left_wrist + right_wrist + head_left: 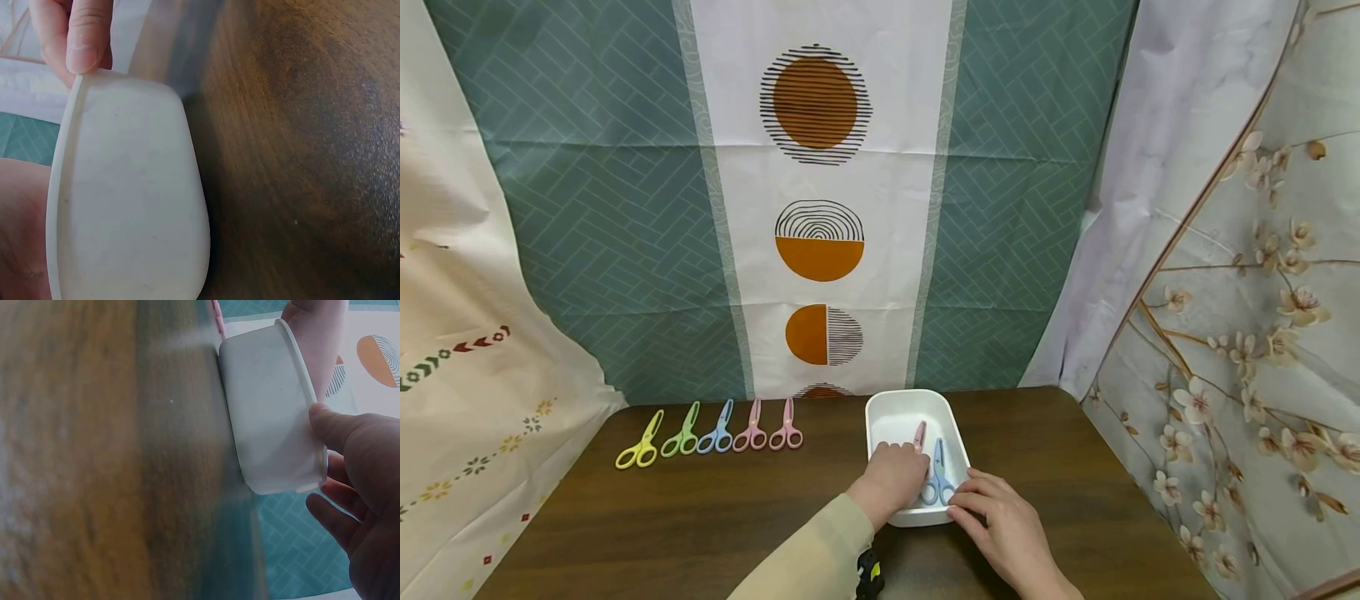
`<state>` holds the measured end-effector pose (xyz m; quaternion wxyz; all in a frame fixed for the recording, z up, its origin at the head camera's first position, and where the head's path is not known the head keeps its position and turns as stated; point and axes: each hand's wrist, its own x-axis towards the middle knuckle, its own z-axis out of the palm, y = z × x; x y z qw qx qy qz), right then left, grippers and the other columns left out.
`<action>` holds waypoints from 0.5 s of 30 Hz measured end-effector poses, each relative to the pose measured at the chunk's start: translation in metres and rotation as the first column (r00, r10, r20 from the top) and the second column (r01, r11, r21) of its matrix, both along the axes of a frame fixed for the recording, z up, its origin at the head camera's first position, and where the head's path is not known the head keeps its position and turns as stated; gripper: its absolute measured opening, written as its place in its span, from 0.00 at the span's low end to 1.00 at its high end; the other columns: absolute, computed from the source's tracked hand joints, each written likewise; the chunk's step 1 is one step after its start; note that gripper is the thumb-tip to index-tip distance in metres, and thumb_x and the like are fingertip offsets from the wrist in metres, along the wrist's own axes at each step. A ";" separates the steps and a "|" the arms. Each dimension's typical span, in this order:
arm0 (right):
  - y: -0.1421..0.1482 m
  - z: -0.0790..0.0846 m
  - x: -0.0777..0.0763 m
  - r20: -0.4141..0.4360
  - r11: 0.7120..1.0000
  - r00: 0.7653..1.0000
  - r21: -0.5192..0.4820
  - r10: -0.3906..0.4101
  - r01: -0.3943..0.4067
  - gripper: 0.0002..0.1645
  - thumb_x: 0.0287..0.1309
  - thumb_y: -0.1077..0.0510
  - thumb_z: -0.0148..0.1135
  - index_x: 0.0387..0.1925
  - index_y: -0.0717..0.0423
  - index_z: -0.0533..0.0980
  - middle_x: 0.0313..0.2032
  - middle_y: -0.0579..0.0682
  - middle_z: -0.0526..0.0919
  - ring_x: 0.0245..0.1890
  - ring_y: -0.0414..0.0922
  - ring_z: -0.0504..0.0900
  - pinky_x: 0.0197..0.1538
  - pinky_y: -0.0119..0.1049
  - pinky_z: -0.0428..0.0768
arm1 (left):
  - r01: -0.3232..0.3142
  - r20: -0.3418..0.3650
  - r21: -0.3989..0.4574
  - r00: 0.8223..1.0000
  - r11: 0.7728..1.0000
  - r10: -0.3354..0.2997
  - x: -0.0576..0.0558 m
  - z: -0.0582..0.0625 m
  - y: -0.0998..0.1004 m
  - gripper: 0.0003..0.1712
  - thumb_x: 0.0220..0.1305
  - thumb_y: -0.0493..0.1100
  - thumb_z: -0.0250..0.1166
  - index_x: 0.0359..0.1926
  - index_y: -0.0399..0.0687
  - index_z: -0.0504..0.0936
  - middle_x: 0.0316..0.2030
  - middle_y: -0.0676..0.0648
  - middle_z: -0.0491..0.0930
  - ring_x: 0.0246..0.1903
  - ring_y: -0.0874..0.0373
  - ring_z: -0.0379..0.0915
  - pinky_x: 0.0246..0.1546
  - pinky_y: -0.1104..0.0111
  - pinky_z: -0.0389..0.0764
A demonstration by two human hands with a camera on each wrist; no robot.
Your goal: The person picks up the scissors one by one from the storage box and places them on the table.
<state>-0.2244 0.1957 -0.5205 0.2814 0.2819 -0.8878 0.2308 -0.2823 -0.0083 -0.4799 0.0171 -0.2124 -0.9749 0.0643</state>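
Observation:
My left hand (891,479) reaches into a white tray (917,517), its fingers curled over a pair of pink scissors (920,433). Only the blade end shows past the fingers; the handles are hidden under the hand. Beside it in the tray lies a pair of blue scissors (937,479), handles toward me. My right hand (1000,517) pinches the tray's near right corner. In the right wrist view its thumb (328,422) presses on the rim while the other fingers reach behind it. The left wrist view shows the tray's outer wall (131,187) and part of my left palm (22,231).
Left on the dark wooden table (700,525) lies a row of scissors: yellow (640,442), green (682,432), blue (717,429), then two pink ones (751,429). Patterned cloths hang behind the table (610,208) and at both sides.

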 end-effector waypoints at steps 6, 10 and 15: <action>0.000 0.000 -0.001 -0.007 1.000 1.000 0.000 -0.001 0.001 0.09 0.54 0.53 0.88 0.34 0.37 0.92 0.45 0.35 0.90 0.63 0.46 0.86 0.56 0.49 0.88 | -0.002 -0.001 0.000 1.000 1.000 0.002 -0.001 -0.001 0.000 0.08 0.79 0.47 0.68 0.50 0.53 0.90 0.38 0.46 0.85 0.35 0.51 0.79 0.48 0.57 0.81; 0.000 -0.001 0.000 -0.006 1.000 1.000 -0.002 0.001 -0.001 0.09 0.54 0.53 0.88 0.34 0.37 0.92 0.45 0.36 0.90 0.63 0.46 0.86 0.56 0.50 0.88 | -0.003 -0.007 0.003 1.000 1.000 0.003 -0.001 -0.002 0.000 0.07 0.78 0.47 0.69 0.48 0.53 0.90 0.37 0.46 0.86 0.35 0.51 0.79 0.48 0.56 0.81; 0.000 0.000 0.000 -0.005 1.000 1.000 -0.002 0.000 0.000 0.09 0.54 0.53 0.88 0.34 0.37 0.92 0.45 0.35 0.90 0.63 0.46 0.86 0.56 0.50 0.88 | -0.012 -0.020 -0.003 1.000 1.000 0.012 -0.003 -0.004 0.002 0.08 0.79 0.48 0.67 0.48 0.52 0.90 0.37 0.46 0.86 0.35 0.51 0.80 0.47 0.56 0.82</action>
